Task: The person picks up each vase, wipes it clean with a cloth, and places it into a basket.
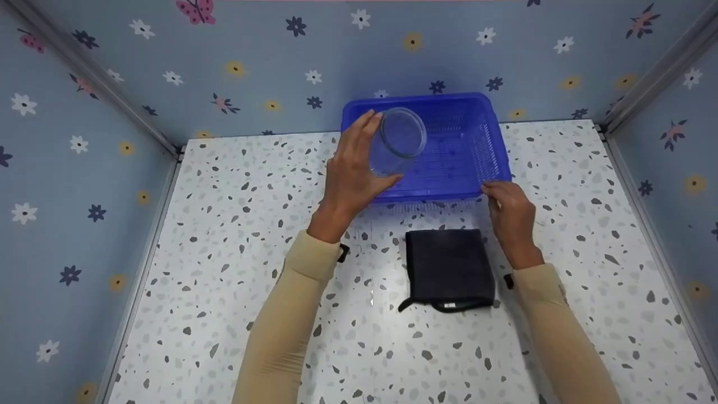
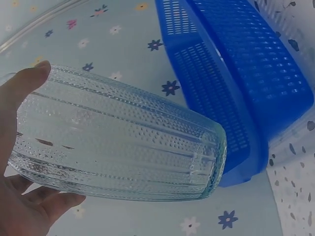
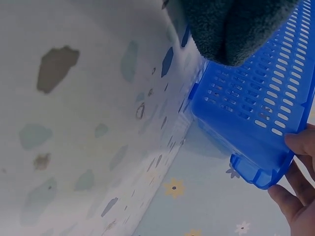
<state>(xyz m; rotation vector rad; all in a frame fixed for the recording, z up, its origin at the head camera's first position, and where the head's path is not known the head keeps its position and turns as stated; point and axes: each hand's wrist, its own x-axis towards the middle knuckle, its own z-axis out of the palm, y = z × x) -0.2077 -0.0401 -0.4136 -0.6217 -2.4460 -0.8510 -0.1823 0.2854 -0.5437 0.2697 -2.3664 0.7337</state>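
Observation:
My left hand [image 1: 353, 163] grips a tall clear glass vase [image 1: 399, 134] round its side, thumb on one side and fingers on the other. The vase is tilted over the left part of a blue plastic basket [image 1: 493, 143], its round mouth facing up toward the head camera. In the left wrist view, ribs and raised dots cover the glass [image 2: 123, 142]. My right hand [image 1: 511, 216] pinches the basket's rim at the front right corner; the right wrist view shows thumb and fingers [image 3: 285, 199] on either side of that rim.
A dark folded cloth [image 1: 449, 266] lies on the speckled white table [image 1: 224, 252] in front of the basket, between my forearms. Its fuzzy edge [image 3: 221, 44] shows in the right wrist view. Flowered blue panels [image 1: 269, 56] stand behind the basket and along both sides.

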